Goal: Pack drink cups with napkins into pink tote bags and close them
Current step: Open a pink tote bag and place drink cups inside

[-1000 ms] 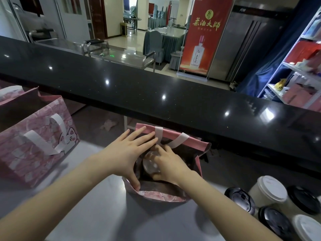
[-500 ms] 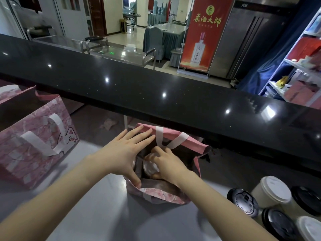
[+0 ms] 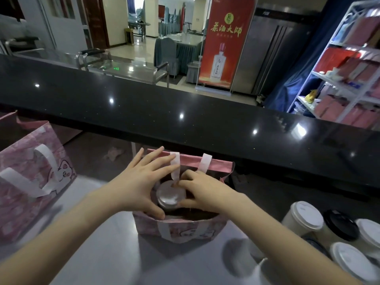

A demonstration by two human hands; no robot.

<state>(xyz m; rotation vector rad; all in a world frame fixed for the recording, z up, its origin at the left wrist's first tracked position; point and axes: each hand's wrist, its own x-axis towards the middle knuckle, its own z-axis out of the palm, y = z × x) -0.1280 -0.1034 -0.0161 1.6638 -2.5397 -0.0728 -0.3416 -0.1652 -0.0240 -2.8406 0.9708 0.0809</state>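
Two hands on one bag right now. The left hand (image 3: 141, 182) is flat, fingers spread and straight, lying over the left side of the pink tote bag (image 3: 185, 231) with the thumb down at the near rim. The right hand (image 3: 202, 191) has fingers and thumb curled round the lid of a drink cup (image 3: 169, 196) standing upright inside. The bag sits on the grey worktop (image 3: 98, 256), just in front of the raised black counter (image 3: 185, 112). Handling-wise, I'd guess the cup is the fussy part: a lidded cup with drink in it is top-heavy, and the lid could pop if you squeeze or lift by it. I'd hold it lower on the wall where there's room and keep it vertical. The bag looks soft and thin — my guess is the walls would flop without a hand there, so lift it by the white strap handles (image 3: 175, 167), not the sides. Looks-wise it has a blotchy pink print, a cartoon cat face on the front and a plain pink band along the far rim. The cup lid is round, pale and a bit shiny. I can't spot a napkin in there from this angle. A second bag (image 3: 30, 182) with the same print stands off to the left, and spare cups (image 3: 304, 220) with white and black lids cluster on the right.
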